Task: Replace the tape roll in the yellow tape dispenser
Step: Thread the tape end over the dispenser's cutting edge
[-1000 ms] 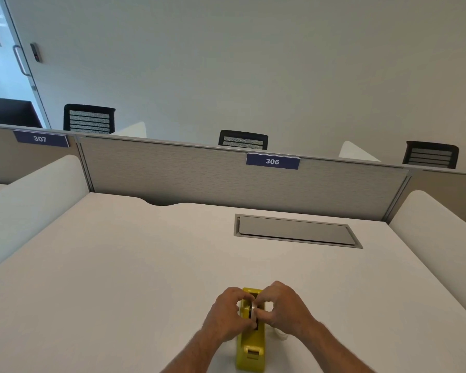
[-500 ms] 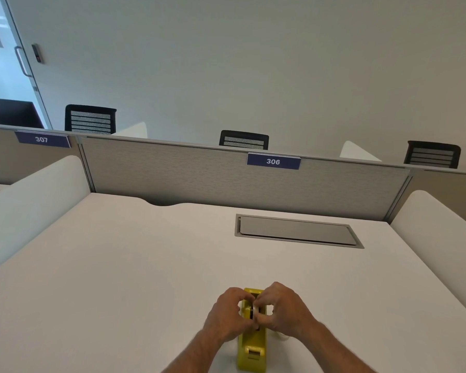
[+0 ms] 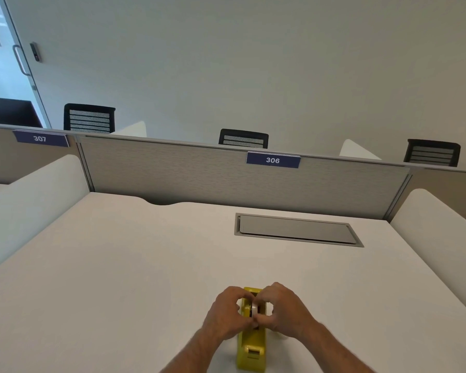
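On white desk (image 3: 119,278) before grey partition (image 3: 199,179), both hands pinching tape roll (image 3: 254,308).

Two numbers can be read. A dark blue label (image 3: 273,160) with white digits "306" sits on the top edge of the grey partition (image 3: 199,181) behind the desk. A second blue label (image 3: 40,138), reading "307", sits on the neighbouring partition (image 3: 24,160) to the left.
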A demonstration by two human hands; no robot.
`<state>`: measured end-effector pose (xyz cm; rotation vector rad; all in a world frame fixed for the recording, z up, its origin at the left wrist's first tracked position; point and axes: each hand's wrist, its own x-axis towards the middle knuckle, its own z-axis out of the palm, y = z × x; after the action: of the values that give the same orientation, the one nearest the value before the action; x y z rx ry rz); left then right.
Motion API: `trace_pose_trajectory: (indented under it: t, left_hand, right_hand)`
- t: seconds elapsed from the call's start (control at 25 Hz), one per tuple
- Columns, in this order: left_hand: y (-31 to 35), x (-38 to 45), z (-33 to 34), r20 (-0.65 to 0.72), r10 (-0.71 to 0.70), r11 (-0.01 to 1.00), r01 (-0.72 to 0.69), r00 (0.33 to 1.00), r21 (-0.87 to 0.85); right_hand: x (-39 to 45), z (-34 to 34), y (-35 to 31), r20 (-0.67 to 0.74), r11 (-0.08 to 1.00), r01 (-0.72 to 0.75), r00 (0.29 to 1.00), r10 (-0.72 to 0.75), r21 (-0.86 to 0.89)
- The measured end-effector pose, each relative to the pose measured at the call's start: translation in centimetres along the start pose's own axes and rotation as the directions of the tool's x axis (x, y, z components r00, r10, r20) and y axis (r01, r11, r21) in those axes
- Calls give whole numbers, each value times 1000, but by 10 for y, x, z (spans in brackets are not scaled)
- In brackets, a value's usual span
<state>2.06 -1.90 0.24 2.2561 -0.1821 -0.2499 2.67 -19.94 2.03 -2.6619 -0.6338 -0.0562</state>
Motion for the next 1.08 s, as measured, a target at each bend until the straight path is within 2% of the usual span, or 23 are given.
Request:
trace_pose_trajectory:
  t: [0.16,0.72,1.08]
  left_hand:
    - [0,1,-1,4,-1,1000,1,1000,3]
    - [1,2,1,6,-10,998,10,1000,57]
    - [-2,3,2,7,-13,999,12,1000,50]
  right_hand:
    - [-1,2,-1,-21,999,35,999,-35,6]
    - [2,3,5,-46,996,-36,998,40,82]
    - [0,0,5,8,988,-65,998,64,137]
